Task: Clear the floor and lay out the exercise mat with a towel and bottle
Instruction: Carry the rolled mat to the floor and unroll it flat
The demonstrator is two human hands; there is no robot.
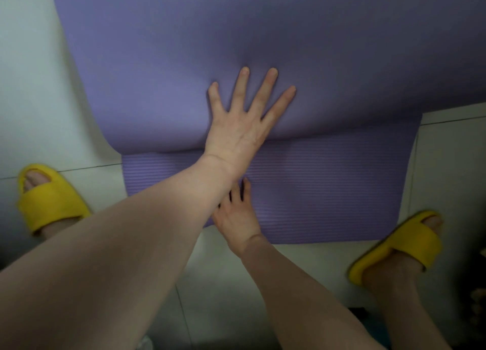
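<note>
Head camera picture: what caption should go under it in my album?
Left hand presses the curled purple mat while right hand holds its flat end, between yellow slippers.

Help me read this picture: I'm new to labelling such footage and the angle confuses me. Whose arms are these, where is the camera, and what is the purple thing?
There is no machine here. The camera sits on a person's head and looks down, so the arms are their own. The purple thing is an exercise mat on a pale tiled floor. Its near end lies flat with a ribbed face; the rest is a smooth rolled part. The left hand presses open on the roll, and the right hand lies flat on the near end, partly under the left forearm. Neither grips anything. Yellow slippers are on both feet. No towel or bottle is in view.
</note>
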